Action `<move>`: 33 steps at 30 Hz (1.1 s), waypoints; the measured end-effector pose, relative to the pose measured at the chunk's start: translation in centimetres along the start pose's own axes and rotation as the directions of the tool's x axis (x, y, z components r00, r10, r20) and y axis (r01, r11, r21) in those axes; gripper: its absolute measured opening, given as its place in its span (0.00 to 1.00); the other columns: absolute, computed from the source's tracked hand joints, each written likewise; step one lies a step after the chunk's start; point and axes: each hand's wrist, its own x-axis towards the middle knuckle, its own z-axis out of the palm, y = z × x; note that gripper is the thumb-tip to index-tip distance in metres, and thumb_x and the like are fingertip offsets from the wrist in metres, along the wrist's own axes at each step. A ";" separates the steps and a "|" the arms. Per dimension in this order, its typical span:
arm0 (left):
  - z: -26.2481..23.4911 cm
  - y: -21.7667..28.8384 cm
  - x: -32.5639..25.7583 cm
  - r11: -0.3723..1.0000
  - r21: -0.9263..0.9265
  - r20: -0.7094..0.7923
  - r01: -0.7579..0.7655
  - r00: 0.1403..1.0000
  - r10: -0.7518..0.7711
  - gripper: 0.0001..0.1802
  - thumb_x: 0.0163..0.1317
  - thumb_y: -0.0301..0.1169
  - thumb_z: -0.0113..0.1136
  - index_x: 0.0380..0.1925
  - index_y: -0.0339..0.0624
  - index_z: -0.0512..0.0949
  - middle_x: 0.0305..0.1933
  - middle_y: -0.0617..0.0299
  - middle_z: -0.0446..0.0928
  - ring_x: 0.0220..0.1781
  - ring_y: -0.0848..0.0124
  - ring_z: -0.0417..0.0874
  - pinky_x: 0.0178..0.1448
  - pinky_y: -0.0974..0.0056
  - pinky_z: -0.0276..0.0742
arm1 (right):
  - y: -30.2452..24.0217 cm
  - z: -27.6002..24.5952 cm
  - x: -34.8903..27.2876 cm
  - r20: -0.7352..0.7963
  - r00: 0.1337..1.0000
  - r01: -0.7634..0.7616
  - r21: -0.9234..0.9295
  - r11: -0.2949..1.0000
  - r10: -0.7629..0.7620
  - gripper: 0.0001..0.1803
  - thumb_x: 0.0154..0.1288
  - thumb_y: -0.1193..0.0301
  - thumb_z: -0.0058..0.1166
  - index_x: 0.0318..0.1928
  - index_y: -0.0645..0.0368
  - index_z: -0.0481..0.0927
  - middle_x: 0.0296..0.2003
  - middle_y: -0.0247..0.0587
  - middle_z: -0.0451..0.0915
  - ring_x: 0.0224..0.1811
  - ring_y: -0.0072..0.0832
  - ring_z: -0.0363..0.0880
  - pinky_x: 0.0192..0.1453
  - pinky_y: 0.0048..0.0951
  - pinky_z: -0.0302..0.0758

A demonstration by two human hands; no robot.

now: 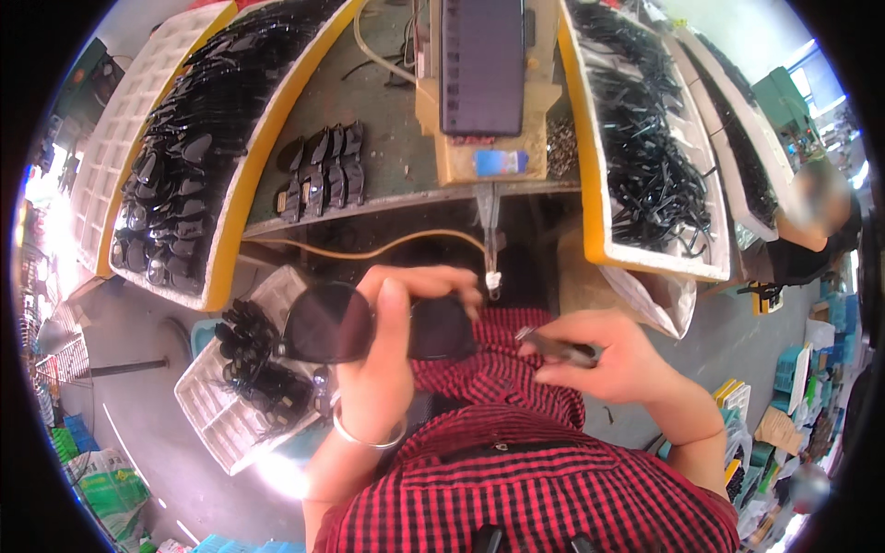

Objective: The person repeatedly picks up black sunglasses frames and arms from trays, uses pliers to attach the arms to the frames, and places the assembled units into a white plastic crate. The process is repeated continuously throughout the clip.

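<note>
My left hand (385, 369) is closed on a pair of dark-lensed sunglasses (324, 324), its thumb and fingers around the middle between the two lenses. No temple arms can be made out on them. To the right, my right hand (622, 355) grips a small hand tool (564, 348) with a metal tip, perhaps pliers; the fingers hide part of it. The tip points toward the sunglasses but stays apart from them. Both hands are above my lap, over red-and-black checked cloth (516, 442).
A yellow-edged tray (230, 184) of sunglasses stands left, another tray (595, 184) of black temple arms right. Several sunglasses (323, 170) lie on the bench. A phone (482, 69) leans on a stand above a metal clamp (489, 221). A white crate (207, 405) sits lower left.
</note>
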 end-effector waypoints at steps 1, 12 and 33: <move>-0.1 -0.4 0.2 0.995 0.063 -0.028 -0.083 0.996 0.085 0.19 0.77 0.37 0.39 0.36 0.33 0.72 0.44 0.43 0.80 0.42 0.63 0.82 0.54 0.59 0.78 | -0.3 -1.2 0.0 -0.060 0.996 -0.059 -0.002 0.998 0.059 0.19 0.51 0.69 0.70 0.44 0.60 0.84 0.32 0.41 0.82 0.33 0.32 0.80 0.41 0.30 0.75; -3.8 -5.5 1.6 0.911 -0.342 -0.220 0.230 0.923 -0.315 0.16 0.72 0.43 0.48 0.31 0.42 0.70 0.23 0.60 0.68 0.27 0.65 0.75 0.40 0.59 0.76 | 8.6 -12.1 14.4 -0.319 0.943 -0.300 -0.938 0.173 -0.097 0.09 0.55 0.67 0.58 0.35 0.57 0.82 0.33 0.48 0.81 0.40 0.48 0.79 0.46 0.45 0.76; -11.9 -2.5 18.6 -0.314 0.841 -0.446 0.441 0.893 0.059 0.51 0.54 0.71 0.54 0.61 0.35 0.68 0.49 0.44 0.81 0.52 0.51 0.83 0.55 0.55 0.77 | 6.4 -1.3 -2.0 -0.321 0.944 0.004 -0.225 0.974 -0.078 0.20 0.50 0.73 0.66 0.46 0.61 0.80 0.33 0.42 0.79 0.38 0.39 0.78 0.46 0.34 0.73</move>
